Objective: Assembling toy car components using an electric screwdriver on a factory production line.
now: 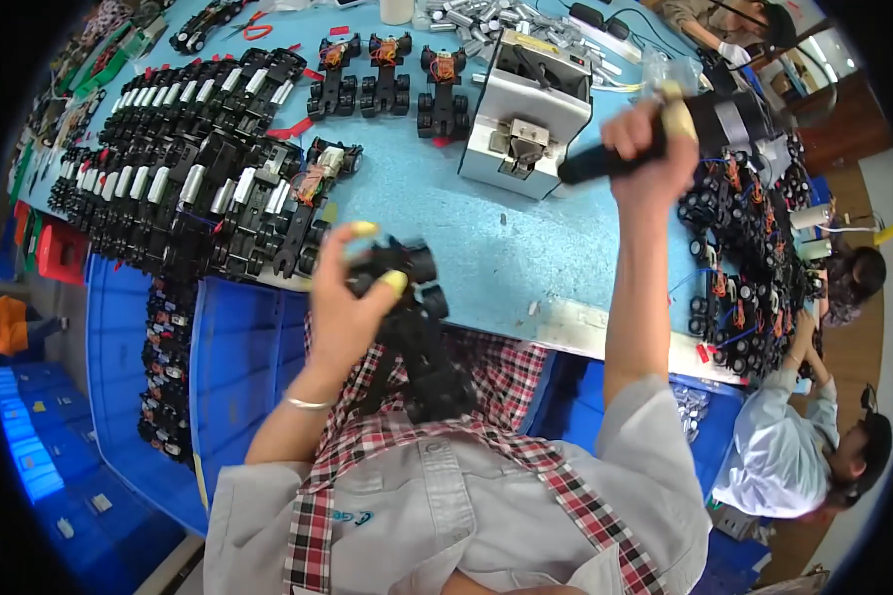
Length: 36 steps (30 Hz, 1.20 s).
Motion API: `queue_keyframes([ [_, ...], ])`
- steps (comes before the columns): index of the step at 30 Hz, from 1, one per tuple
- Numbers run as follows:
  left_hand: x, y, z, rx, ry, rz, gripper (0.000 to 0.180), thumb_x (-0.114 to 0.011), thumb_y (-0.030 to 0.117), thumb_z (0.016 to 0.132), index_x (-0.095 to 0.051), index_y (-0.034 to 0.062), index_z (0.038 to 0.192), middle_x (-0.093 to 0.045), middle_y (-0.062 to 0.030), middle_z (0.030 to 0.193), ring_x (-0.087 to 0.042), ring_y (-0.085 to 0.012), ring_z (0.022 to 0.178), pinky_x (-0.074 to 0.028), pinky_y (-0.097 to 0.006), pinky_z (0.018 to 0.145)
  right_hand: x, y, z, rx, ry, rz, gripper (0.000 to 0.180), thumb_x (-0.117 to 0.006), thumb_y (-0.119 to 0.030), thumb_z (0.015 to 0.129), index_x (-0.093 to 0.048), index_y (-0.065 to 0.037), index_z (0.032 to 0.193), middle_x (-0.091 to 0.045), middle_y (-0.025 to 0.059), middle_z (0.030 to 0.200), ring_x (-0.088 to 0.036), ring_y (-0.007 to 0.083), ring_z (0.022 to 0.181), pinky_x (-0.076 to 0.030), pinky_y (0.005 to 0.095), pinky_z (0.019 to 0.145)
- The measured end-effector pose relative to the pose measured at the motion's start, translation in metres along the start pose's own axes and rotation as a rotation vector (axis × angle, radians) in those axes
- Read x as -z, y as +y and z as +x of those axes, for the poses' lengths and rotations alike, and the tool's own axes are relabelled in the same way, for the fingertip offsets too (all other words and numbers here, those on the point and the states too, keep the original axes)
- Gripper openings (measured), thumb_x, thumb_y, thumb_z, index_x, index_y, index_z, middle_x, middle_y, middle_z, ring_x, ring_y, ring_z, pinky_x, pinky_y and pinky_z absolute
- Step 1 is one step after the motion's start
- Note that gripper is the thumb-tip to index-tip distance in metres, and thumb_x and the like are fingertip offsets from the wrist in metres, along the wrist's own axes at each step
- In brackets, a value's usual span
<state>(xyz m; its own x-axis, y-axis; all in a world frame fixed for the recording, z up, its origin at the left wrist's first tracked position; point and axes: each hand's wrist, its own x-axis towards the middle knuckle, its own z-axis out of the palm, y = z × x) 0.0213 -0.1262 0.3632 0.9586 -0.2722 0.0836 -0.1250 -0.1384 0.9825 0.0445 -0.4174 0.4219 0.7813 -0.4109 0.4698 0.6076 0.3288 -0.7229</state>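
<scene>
My left hand (339,315), with yellow covers on thumb and finger, grips a black toy car chassis (422,347) with several wheels. The chassis is tilted in front of my apron, at the table's front edge. Raised over the table on the right, my right hand (655,149) is wrapped round a black power screwdriver (716,127). Its narrow end points left, beside a white box-shaped machine (484,144) with a metal fixture on its front. The screwdriver's tip and the chassis are well apart.
Rows of black chassis with silver cylinders (184,183) cover the table's left. Three chassis with orange wires (387,84) stand at the back, near a pile of silver cylinders (476,25). More wired chassis (734,288) crowd the right. Blue bins (233,367) stand below; co-workers (789,446) sit right.
</scene>
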Motion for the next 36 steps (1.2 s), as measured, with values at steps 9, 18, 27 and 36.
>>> queue_keyframes([
  [9,-0.043,-0.058,-0.028,0.319,-0.506,-0.079,0.061,-0.059,0.005,0.073,-0.034,0.0036,0.128,-0.041,-0.0122,0.125,-0.040,-0.0226,0.114,-0.032,-0.032,0.096,-0.021,0.050,0.037,0.063,-0.040,-0.561,0.013,-0.048,-0.007,0.079,-0.043,0.001,0.088,-0.045,0.0083,0.057,-0.045,0.0169,0.048,-0.040,0.0325,0.049],
  [18,-0.045,-0.067,-0.035,0.406,-0.511,-0.160,0.070,-0.058,0.007,0.074,-0.025,0.0050,0.136,-0.030,-0.0151,0.137,-0.027,-0.0225,0.127,-0.022,-0.033,0.103,-0.060,0.041,-0.033,-0.290,0.107,-0.037,0.018,-0.051,-0.016,0.083,-0.046,-0.002,0.074,-0.046,0.0054,0.055,-0.045,0.0152,0.046,-0.038,0.0270,0.046],
  [27,-0.056,-0.090,-0.042,0.435,-0.449,-0.321,0.071,-0.061,0.009,0.072,-0.028,0.0120,0.135,-0.053,-0.0113,0.108,-0.045,-0.0108,0.065,-0.040,-0.025,0.063,-0.058,0.042,-0.117,-0.421,-0.154,-0.190,0.034,-0.057,-0.018,0.078,-0.042,-0.003,0.104,-0.046,0.0054,0.059,-0.044,0.0126,0.047,-0.038,0.0275,0.049],
  [36,-0.050,-0.083,-0.039,0.407,-0.474,-0.216,0.071,-0.061,0.008,0.072,-0.030,0.0130,0.135,-0.052,-0.0064,0.096,-0.039,-0.0075,0.060,-0.037,-0.023,0.056,-0.061,0.048,-0.132,-0.386,-0.260,-0.351,0.036,-0.060,-0.022,0.080,-0.035,-0.007,0.101,-0.041,0.0038,0.055,-0.040,0.0125,0.046,-0.037,0.0279,0.050],
])
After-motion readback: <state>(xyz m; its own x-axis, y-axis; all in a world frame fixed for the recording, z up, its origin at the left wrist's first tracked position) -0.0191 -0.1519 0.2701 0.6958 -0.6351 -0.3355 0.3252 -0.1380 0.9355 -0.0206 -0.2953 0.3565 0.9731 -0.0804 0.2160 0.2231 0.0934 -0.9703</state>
